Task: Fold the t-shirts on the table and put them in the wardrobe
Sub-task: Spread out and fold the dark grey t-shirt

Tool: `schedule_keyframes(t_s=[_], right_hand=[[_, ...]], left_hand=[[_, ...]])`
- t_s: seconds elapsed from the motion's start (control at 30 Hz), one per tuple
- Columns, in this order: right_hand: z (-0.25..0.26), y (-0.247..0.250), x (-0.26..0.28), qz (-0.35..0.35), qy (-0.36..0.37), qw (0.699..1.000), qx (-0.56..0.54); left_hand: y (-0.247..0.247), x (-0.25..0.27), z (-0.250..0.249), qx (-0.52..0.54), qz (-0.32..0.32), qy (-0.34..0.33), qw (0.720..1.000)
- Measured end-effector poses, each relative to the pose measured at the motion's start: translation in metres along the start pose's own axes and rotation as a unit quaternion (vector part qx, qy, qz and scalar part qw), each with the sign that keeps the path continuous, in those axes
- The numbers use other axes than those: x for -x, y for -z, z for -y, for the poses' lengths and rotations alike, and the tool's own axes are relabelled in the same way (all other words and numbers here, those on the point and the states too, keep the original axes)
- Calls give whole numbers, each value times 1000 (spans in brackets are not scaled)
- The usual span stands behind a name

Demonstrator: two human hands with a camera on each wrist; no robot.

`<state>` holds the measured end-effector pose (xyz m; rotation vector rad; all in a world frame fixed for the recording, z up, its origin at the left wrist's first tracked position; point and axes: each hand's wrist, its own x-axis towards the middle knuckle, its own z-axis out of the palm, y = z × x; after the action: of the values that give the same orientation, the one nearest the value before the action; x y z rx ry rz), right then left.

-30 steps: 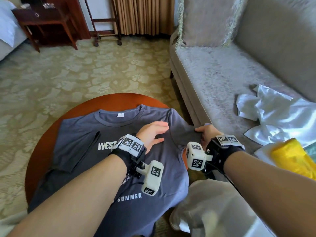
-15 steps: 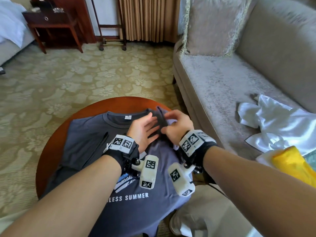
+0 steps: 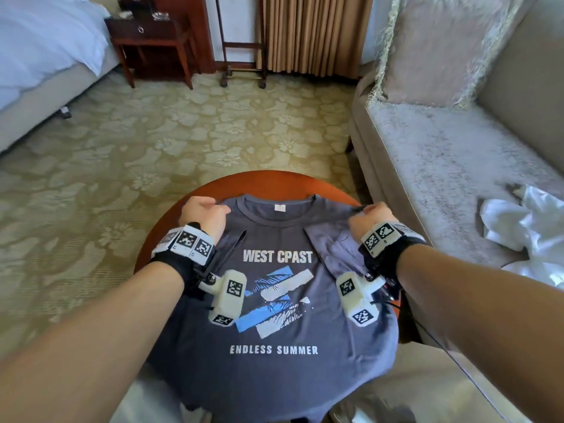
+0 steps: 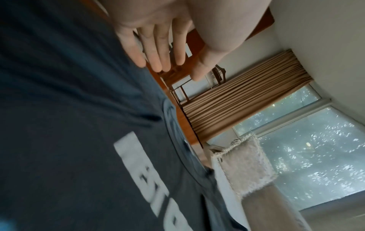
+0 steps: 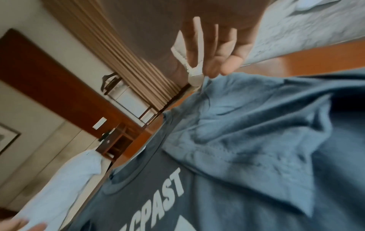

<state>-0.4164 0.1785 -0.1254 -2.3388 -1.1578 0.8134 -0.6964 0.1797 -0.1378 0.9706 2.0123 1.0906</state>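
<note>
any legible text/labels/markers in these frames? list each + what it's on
"WEST CPAST": chest of the grey t-shirt, above the blue and white graphic.
"ENDLESS SUMMER": same shirt, below the graphic.
Neck label inside the collar: white, too small to read.
Wrist bands and wrist cameras: black-and-white square marker codes, no words.

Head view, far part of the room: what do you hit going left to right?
Bed → dark wood side table → wheeled wooden rack → tan curtain → fringed cushion on the sofa.
</note>
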Motion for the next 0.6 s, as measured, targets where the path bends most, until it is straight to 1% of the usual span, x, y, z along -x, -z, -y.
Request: schedule_keyframes(t_s=[0.03,0.1,0.2,0.27,0.33,0.37,0.43,0.47,0.5,0.57,0.6], right_hand=[[1,-1,-5,-16,-14,1000,8],[1,-5,-14,-44,-30,998,26],[1,-11,-23,-46,-39,997,50],[1,-15,-29,-40,-46,996,60],[0,-22,-35,-41,-48,993,98],[0,-24,-36,-34,-53,988,143],[3,-27,-40,-9,-45,979,198],[6,-26,-38,3,-26,976,216],[7,-26,-41,23,2,963,270],[11,-25,-40,51,21,948,313],[11,-23,-40,60,17,947,315]], left_hand=[[8,-11,4,-15,-21,2,1000],[23,-28,11,-41,-34,17,998],[35,-46,19,-91,-5,42,995],[37,-54,22,-117,21,43,992],[35,-58,22,-145,48,38,988],[33,-61,22,-156,55,32,986],[29,-64,22,-161,62,19,985],[27,-67,22,-159,63,16,985],[26,-68,21,-158,61,19,985],[26,-71,17,-168,67,31,983],[26,-73,13,-185,76,33,979]])
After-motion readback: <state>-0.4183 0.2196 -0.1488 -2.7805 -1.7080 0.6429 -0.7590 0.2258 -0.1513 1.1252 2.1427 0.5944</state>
